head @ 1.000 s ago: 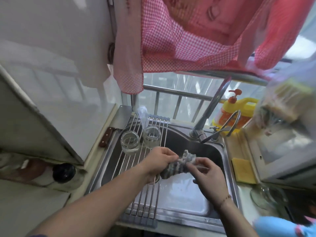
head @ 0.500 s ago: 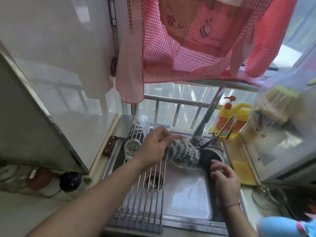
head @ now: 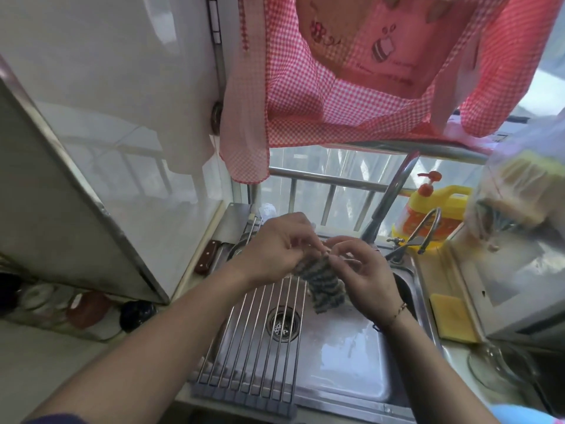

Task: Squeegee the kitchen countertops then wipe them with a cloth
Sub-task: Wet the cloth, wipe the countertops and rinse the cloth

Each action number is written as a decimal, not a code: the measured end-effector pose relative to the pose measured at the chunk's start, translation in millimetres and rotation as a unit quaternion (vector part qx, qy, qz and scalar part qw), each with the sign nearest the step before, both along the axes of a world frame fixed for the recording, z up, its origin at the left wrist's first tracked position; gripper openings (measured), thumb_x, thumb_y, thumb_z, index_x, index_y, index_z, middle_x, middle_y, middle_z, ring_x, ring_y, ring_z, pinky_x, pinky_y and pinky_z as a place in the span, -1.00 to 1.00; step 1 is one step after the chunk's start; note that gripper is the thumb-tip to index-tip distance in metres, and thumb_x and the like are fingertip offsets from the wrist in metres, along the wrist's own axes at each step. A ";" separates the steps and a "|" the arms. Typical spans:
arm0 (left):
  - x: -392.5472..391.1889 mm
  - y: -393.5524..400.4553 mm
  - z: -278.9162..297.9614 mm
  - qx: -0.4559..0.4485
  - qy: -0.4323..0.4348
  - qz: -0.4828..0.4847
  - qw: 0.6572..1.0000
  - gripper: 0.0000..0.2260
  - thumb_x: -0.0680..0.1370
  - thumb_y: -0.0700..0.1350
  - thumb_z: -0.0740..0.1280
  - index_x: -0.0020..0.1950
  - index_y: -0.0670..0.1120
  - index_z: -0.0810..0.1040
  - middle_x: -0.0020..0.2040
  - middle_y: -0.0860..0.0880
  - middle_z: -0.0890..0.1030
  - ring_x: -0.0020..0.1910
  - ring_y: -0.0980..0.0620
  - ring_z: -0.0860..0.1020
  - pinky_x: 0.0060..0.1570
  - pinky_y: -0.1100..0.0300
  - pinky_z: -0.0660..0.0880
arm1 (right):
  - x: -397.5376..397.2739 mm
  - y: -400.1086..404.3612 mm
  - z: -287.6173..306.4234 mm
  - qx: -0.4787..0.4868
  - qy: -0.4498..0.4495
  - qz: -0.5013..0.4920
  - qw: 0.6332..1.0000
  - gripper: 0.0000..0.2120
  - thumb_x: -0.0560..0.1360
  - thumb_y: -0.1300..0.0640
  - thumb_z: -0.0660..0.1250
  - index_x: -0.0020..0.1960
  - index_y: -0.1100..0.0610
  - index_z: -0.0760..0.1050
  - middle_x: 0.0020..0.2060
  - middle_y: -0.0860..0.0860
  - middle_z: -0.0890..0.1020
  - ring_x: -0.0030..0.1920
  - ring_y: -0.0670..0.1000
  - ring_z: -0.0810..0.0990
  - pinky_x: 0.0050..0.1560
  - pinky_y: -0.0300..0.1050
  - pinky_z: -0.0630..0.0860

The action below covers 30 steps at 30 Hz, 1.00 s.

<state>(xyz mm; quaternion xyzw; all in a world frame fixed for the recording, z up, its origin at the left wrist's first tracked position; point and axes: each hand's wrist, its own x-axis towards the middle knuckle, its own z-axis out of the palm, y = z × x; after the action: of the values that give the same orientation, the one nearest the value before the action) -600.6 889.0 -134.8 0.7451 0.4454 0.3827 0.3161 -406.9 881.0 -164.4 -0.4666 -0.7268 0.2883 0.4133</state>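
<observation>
Both hands are up over the sink (head: 351, 374), working the same striped grey cloth (head: 325, 286). The left hand (head: 276, 249) has its fingers curled in and pinches the cloth's upper edge; the right hand (head: 363, 270) meets it from the other side, thumb and fingertips nipped onto the same top edge, with the other fingers loosely bent. The cloth hangs down between them, crumpled, its lower end dangling above the sink basin, just beside the drain (head: 282, 324).

A roll-up rack (head: 253, 347) of metal rods lies across the left part of the sink, and the left forearm passes over it. Behind the hands stands the tall faucet (head: 389, 197), and beyond that a yellow soap bottle (head: 428, 215) with an orange pump sits by the window rail. A yellow sponge (head: 451, 318) lies flat on the surface (head: 434, 270) to the right of the sink. A knife (head: 224, 237) with a brown handle leans along the left edge, against the white wall panel. A red checked apron (head: 351, 87) hangs overhead. At the right edge is something blurred in a clear bag; I think it is scouring pads, though it is too smeared to be sure.
</observation>
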 end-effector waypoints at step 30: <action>-0.3 -5.4 -7.4 -0.046 0.163 -0.035 0.985 -0.50 0.49 0.31 0.19 -0.10 -0.10 0.66 -0.12 0.03 0.62 -0.08 0.09 0.56 -0.05 0.02 0.54 | 13.7 1.9 46.1 0.092 0.073 -0.115 0.986 -0.90 0.52 0.14 0.40 -0.10 0.15 0.65 -0.33 -0.01 0.65 -0.30 -0.24 0.55 -0.28 -0.42 0.43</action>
<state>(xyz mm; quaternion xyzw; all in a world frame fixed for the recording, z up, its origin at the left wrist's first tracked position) -600.9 883.7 -142.2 0.7974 0.4820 0.2238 0.2860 -393.2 882.8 -118.2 -0.4845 -0.6599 0.2042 0.5368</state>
